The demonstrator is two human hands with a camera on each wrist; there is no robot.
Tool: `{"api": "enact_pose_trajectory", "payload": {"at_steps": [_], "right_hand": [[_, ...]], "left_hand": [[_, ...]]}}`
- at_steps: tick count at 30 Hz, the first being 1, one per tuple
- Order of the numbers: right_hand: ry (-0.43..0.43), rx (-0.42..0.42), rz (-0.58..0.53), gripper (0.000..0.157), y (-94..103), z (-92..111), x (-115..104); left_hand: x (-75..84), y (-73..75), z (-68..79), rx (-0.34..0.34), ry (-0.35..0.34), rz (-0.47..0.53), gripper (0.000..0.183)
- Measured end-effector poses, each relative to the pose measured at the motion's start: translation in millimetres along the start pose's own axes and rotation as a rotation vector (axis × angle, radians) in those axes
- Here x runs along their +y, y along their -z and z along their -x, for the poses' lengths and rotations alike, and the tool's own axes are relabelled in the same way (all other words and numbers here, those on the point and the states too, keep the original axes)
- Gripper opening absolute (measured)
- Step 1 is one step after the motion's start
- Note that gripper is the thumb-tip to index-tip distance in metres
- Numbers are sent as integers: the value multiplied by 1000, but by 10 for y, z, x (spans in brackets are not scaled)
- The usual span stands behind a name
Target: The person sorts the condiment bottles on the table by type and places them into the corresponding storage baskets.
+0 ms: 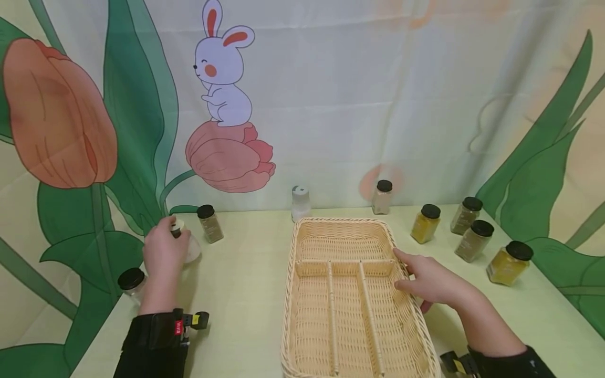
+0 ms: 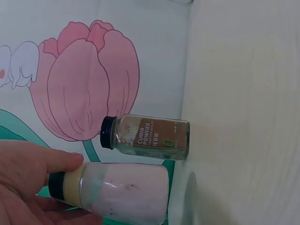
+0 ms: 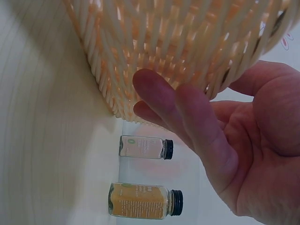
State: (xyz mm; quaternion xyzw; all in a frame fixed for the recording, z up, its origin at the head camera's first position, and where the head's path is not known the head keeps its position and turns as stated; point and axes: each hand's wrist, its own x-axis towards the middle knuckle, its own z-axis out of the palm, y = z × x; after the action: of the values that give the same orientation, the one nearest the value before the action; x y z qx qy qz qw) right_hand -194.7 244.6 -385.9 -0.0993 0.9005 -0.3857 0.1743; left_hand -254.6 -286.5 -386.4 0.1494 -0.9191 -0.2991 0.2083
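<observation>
My left hand pinches a glass spice jar at its cream and black lid, at the left of the table. Pale pinkish-white powder fills the jar, whose base is close to the tabletop. Right beside it stands a cumin powder jar with a black cap. My right hand holds the right rim of a wicker basket, thumb at the rim and fingers against the outer wall in the right wrist view. Dividers split the basket into one wide back compartment and three long front ones, with nothing inside.
A black-capped jar stands left of my left forearm. Behind the basket are a white-topped jar and a pale pink jar. To the right stand several more, including a yellow jar. A printed curtain hangs behind the table.
</observation>
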Motion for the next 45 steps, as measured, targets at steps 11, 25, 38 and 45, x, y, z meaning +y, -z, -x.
{"api": "enact_pose_trajectory", "payload": {"at_steps": [11,25,38,45], "right_hand": [[-1,1,16,80,8,4,18],[-14,-8,11,81,2,-2,19],[-7,-11,3,81,12,-28,28],[-12,-10,-6,81,3,-22,28]], "left_hand": [[193,117,32,66,-85,8,52],[428,211,141,39,-99,26,55],[586,228,244,38,-161,93,55],[663,189,294,28,-207,92,54]]}}
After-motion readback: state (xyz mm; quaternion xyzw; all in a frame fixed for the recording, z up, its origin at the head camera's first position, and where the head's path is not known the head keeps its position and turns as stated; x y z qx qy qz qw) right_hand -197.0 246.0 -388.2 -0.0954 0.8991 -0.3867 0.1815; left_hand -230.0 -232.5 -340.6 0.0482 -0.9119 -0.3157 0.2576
